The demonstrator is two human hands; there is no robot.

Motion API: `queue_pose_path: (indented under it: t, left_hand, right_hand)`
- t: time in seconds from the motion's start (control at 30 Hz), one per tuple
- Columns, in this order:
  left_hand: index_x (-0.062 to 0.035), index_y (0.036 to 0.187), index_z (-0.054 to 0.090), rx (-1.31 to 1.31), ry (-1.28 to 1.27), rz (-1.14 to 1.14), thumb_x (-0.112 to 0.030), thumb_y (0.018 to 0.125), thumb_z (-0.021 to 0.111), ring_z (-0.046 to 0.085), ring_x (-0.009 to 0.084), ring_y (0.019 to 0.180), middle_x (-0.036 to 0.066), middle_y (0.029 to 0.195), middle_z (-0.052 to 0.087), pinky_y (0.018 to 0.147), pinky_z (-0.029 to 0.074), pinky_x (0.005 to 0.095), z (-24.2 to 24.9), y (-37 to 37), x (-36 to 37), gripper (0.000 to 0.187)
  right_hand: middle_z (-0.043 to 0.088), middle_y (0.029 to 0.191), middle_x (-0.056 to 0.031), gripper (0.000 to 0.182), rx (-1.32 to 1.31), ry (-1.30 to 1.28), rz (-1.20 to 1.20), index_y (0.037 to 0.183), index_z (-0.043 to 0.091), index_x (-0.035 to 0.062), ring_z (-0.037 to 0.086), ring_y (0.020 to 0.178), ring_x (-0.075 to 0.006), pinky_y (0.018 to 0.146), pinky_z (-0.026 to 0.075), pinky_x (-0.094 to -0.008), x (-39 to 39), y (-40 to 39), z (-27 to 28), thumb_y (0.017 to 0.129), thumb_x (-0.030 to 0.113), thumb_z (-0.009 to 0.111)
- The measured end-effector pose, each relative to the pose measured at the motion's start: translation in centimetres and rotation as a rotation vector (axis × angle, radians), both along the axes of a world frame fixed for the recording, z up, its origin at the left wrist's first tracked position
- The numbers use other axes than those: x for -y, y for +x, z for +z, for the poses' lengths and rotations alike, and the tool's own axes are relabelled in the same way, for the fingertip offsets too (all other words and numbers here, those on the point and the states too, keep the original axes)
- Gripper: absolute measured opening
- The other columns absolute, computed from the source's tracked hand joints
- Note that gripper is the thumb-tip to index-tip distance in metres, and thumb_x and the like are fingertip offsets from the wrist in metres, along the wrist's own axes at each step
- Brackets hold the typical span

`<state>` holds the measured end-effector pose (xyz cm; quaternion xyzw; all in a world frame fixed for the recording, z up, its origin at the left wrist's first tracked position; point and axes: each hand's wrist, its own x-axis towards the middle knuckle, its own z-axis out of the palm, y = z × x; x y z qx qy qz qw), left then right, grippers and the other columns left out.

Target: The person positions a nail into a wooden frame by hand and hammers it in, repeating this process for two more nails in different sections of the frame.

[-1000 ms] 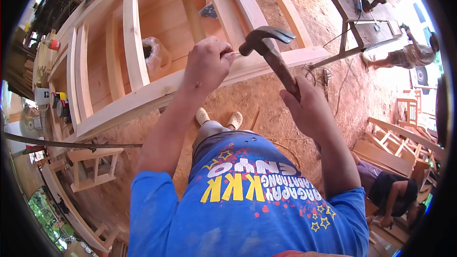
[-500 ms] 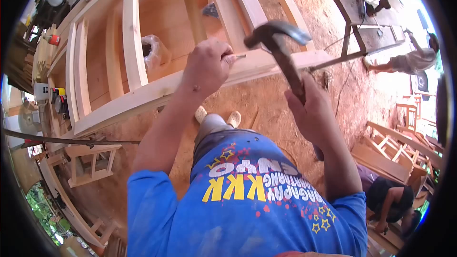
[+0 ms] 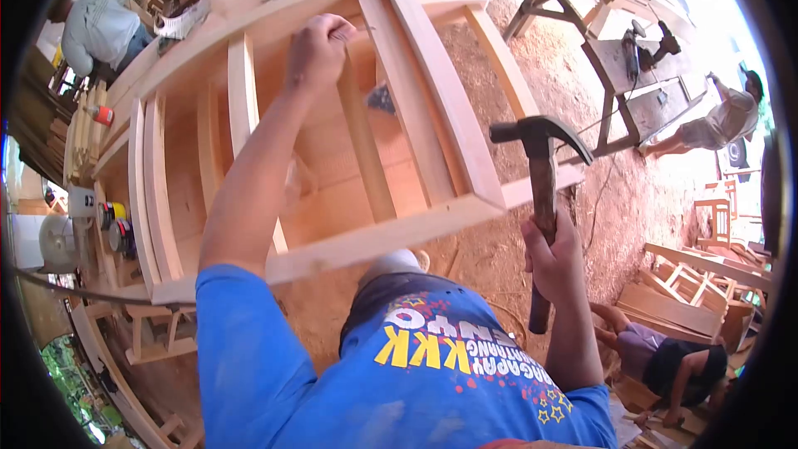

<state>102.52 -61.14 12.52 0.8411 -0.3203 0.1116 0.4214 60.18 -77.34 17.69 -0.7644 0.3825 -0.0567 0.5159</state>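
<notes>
Two hands work at a long slatted wooden frame set over a sawdust floor. The right hand is wrapped tight round the handle of a claw hammer, whose head stands upright above the fist, just clear of the frame's near right corner, with bare ground open to the right of it. The left hand reaches out to the frame's far rail, fingers pressed together on a thin nail whose tip juts to the right of the knuckles; whether the tip touches the wood cannot be told. Below that hand, open gaps run between the slats. Right of the hammer, well apart, stands a workbench with a person leaning at its end. Beneath the hammer hand, another person crouches among stacked wooden frames.
</notes>
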Motion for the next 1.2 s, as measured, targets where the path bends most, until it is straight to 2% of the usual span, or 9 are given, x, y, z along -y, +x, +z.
queue_pose_path:
  t: [0.17, 0.27, 0.57, 0.73, 0.83, 0.9, 0.97, 1.07, 1.2]
  left_hand:
    - [-0.0097, 0.1, 0.078, -0.002, -0.007, 0.141, -0.031, 0.096, 0.072, 0.073, 0.0332, 0.098, 0.014, 0.101, 0.077, 0.086, 0.056, 0.0447, -1.9, 15.8, 4.5, 0.022]
    - [-0.0144, 0.101, 0.08, 0.007, 0.079, 0.159, -0.034, 0.095, 0.073, 0.073, 0.0332, 0.099, 0.011, 0.104, 0.077, 0.086, 0.056, 0.0468, -3.9, 19.2, 5.8, 0.022]
    - [-0.0218, 0.101, 0.082, -0.107, 0.231, 0.236, -0.043, 0.093, 0.073, 0.071, 0.026, 0.109, 0.004, 0.108, 0.078, 0.098, 0.043, 0.0501, -3.4, 18.9, 6.9, 0.024]
    - [-0.0245, 0.102, 0.082, -0.112, 0.299, 0.249, -0.043, 0.094, 0.072, 0.069, 0.0251, 0.114, 0.002, 0.11, 0.078, 0.1, 0.04, 0.0523, -2.6, 18.3, 7.1, 0.023]
    - [-0.0247, 0.103, 0.082, -0.159, 0.313, 0.238, -0.044, 0.094, 0.072, 0.068, 0.0253, 0.115, 0.002, 0.111, 0.078, 0.101, 0.04, 0.0523, -2.3, 18.4, 7.1, 0.023]
    - [-0.0247, 0.103, 0.082, -0.165, 0.333, 0.243, -0.044, 0.094, 0.072, 0.069, 0.0254, 0.115, 0.002, 0.111, 0.078, 0.102, 0.04, 0.0524, -2.0, 18.3, 7.2, 0.024]
    - [-0.0248, 0.104, 0.082, -0.165, 0.343, 0.245, -0.044, 0.094, 0.071, 0.069, 0.0256, 0.115, 0.003, 0.111, 0.078, 0.102, 0.04, 0.0529, -1.9, 18.3, 7.1, 0.024]
    - [-0.0242, 0.104, 0.082, -0.156, 0.337, 0.244, -0.045, 0.094, 0.071, 0.07, 0.026, 0.112, 0.003, 0.111, 0.078, 0.102, 0.04, 0.0536, -2.2, 18.4, 7.1, 0.026]
    - [-0.0229, 0.105, 0.081, -0.147, 0.356, 0.255, -0.046, 0.093, 0.072, 0.071, 0.0262, 0.108, 0.003, 0.111, 0.078, 0.103, 0.04, 0.0534, -1.8, 18.0, 7.3, 0.028]
  right_hand:
    - [0.056, 0.068, -0.0022, 0.021, 0.009, -0.046, 0.036, 0.099, 0.056, 0.0037, 0.056, 0.054, -0.0113, 0.051, 0.044, -0.0305, 1.4, 6.7, 2.3, 0.102, 0.021, 0.066]
    - [0.056, 0.068, -0.0025, 0.021, 0.049, -0.045, 0.066, 0.097, 0.056, 0.0039, 0.056, 0.054, -0.0108, 0.051, 0.044, -0.0306, 2.2, 11.4, 3.4, 0.102, 0.021, 0.067]
    - [0.061, 0.074, -0.0096, 0.028, 0.034, -0.233, 0.228, 0.101, 0.056, 0.0009, 0.062, 0.062, -0.0176, 0.058, 0.049, -0.0372, 3.5, 26.2, 5.9, 0.1, 0.026, 0.068]
    - [0.069, 0.094, -0.0226, 0.039, 0.092, -0.357, 0.307, 0.125, 0.058, 0.0013, 0.071, 0.085, -0.0347, 0.077, 0.054, -0.0466, 3.7, 32.7, 4.9, 0.1, 0.03, 0.066]
    - [0.066, 0.084, -0.0131, 0.048, 0.23, -0.48, 0.353, 0.14, 0.055, 0.0047, 0.064, 0.072, -0.0215, 0.068, 0.053, -0.0382, 4.2, 35.2, 3.1, 0.1, 0.027, 0.068]
    - [0.066, 0.082, -0.0108, 0.055, 0.252, -0.56, 0.354, 0.148, 0.051, 0.0077, 0.064, 0.069, -0.0174, 0.066, 0.054, -0.0361, 4.2, 36.7, 3.0, 0.1, 0.027, 0.068]
    - [0.072, 0.092, -0.0187, 0.063, 0.192, -0.636, 0.333, 0.156, 0.046, 0.0111, 0.071, 0.08, -0.0261, 0.078, 0.057, -0.0422, 3.5, 38.0, 3.6, 0.099, 0.029, 0.067]
    - [0.07, 0.115, -0.0316, 0.065, 0.081, -0.586, 0.362, 0.162, 0.038, 0.017, 0.069, 0.112, -0.0448, 0.098, 0.051, -0.051, 3.8, 40.3, 1.5, 0.101, 0.028, 0.058]
    - [0.07, 0.114, -0.0326, 0.064, 0.061, -0.665, 0.408, 0.161, 0.041, 0.0164, 0.068, 0.112, -0.0472, 0.097, 0.051, -0.0515, 5.2, 42.1, -0.1, 0.101, 0.025, 0.06]
